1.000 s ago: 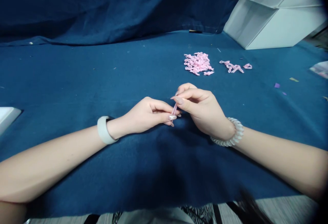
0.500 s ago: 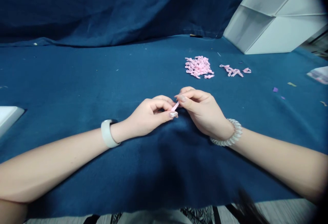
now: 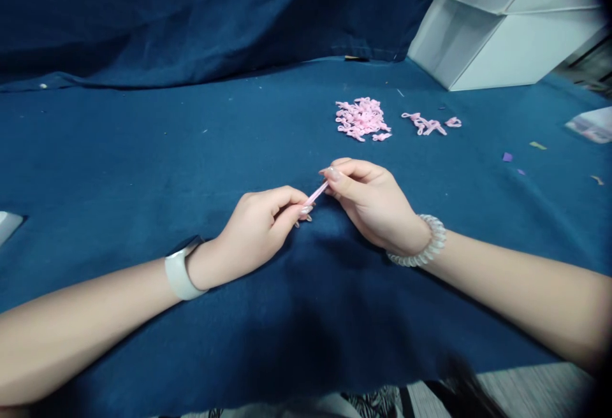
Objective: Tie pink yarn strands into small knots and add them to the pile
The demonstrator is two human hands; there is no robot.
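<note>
A short pink ribbon strip [image 3: 317,194] is stretched between both hands just above the blue cloth [image 3: 143,163]. My left hand [image 3: 261,227], with a pale wristband, pinches its lower left end with closed fingers. My right hand [image 3: 370,204], with a clear coil band on the wrist, pinches its upper right end between thumb and fingertips. Behind the hands lies a pile of small pink ribbon loops [image 3: 361,118], and a smaller scatter of loops [image 3: 428,123] lies to its right.
A white angular box [image 3: 497,29] stands at the back right. Small paper scraps [image 3: 507,157] and a pale packet [image 3: 590,130] lie at the right edge. A white object's corner [image 3: 7,223] shows at the left edge. Blue cloth rises behind as a backdrop.
My left hand has drawn back to the left and toward me, so the pink strip is now pulled out longer between the two pinches. My right hand has held its place.
</note>
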